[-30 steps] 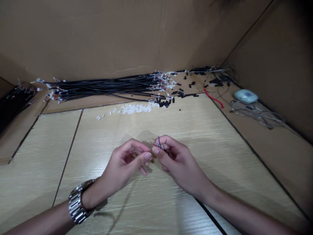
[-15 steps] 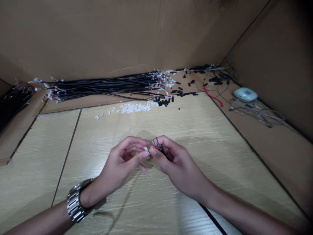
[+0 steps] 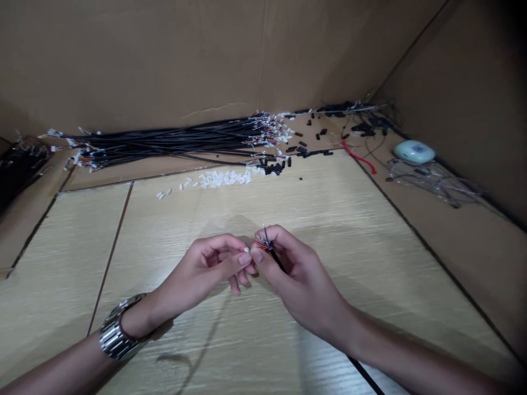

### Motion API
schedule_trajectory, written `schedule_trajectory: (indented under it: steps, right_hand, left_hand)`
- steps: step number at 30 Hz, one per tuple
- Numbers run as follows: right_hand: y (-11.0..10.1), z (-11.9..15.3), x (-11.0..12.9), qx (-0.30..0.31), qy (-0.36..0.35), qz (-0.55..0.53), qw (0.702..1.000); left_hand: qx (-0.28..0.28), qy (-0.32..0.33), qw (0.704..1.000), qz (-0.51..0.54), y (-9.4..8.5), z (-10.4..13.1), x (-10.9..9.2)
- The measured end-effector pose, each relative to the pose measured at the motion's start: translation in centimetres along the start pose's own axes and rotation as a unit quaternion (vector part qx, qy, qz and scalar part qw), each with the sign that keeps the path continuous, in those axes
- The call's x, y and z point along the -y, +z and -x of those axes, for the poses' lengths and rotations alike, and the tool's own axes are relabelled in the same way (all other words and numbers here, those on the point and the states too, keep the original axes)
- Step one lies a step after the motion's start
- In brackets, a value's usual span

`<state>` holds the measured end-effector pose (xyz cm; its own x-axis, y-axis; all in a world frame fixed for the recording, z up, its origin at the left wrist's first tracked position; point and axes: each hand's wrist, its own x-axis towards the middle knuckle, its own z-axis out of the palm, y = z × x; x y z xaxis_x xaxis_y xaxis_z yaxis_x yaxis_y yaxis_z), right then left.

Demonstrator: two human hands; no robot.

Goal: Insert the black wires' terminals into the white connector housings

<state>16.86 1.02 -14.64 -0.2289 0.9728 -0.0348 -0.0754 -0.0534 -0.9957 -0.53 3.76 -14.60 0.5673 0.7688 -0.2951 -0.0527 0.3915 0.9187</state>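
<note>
Between the thumb and fingers of my left hand is a small white connector housing, mostly covered by the fingertips. My right hand pinches the stripped end of a black cable. Thin coloured wires, among them blue, orange and red, fan out past the right thumb. Both hands meet fingertip to fingertip above the wooden tabletop, and the wire tips lie close to the housing. The cable's far part runs under my right forearm toward the bottom edge.
Loose white housings lie beyond my hands, beside short black pieces. A bundle of black cables stretches along the cardboard back wall. To the right are a red strip, a pale green rounded object and tangled clear strands.
My left hand has shifted slightly, its lower fingers now curled further down, and less of the white housing shows. The right hand keeps its pinch on the cable. The view has moved a little.
</note>
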Motion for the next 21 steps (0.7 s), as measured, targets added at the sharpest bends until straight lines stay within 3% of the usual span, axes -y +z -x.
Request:
schedule_trajectory:
  steps: [5, 10, 21]
  right_hand:
    - [-0.6, 0.4, 0.8, -0.002, -0.019, 0.069, 0.997]
    - [-1.6, 0.2, 1.7, 0.054, -0.050, 0.172, 0.982]
    - [-1.7, 0.0, 2.0, 0.077, -0.071, 0.176, 0.979]
  left_hand:
    - [-0.008, 0.004, 1.000, 0.021, -0.4, 0.1, 0.0]
    - [0.004, 0.015, 0.999, 0.032, -0.9, 0.0, 0.2]
    - [0.040, 0.015, 0.999, 0.013, -1.3, 0.2, 0.5]
